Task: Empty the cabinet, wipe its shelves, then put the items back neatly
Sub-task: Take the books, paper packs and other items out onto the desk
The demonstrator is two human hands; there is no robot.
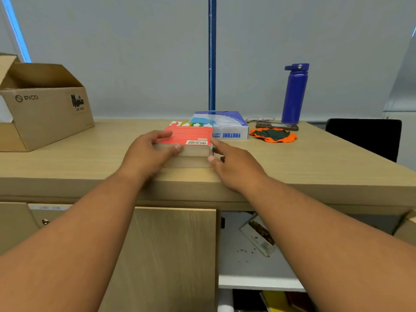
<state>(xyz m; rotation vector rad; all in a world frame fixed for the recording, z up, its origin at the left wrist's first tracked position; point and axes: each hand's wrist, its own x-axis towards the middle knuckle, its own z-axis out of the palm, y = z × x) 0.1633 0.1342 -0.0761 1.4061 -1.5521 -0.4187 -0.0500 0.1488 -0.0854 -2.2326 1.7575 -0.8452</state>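
On top of the cabinet (90, 163), two hands hold a stack of two books.

The red book (191, 135) lies flat on a bigger book (189, 163), near the front edge of the top. The left hand (148, 154) grips the red book's left side, fingers on the cover and thumb on the pages. The right hand (234, 165) holds nothing; its pointing finger lies straight along the red book's right side and its thumb touches the bigger book's corner. Just behind the books is a blue and white paper pack (227, 128). To the right are an orange cloth (273, 135) and a blue bottle (295, 93), and far left sits a cardboard box (49, 109). Below, the right side of the cabinet is open, and a white shelf (247, 271) holds a small packet (258, 237) and crumbs (245, 251).
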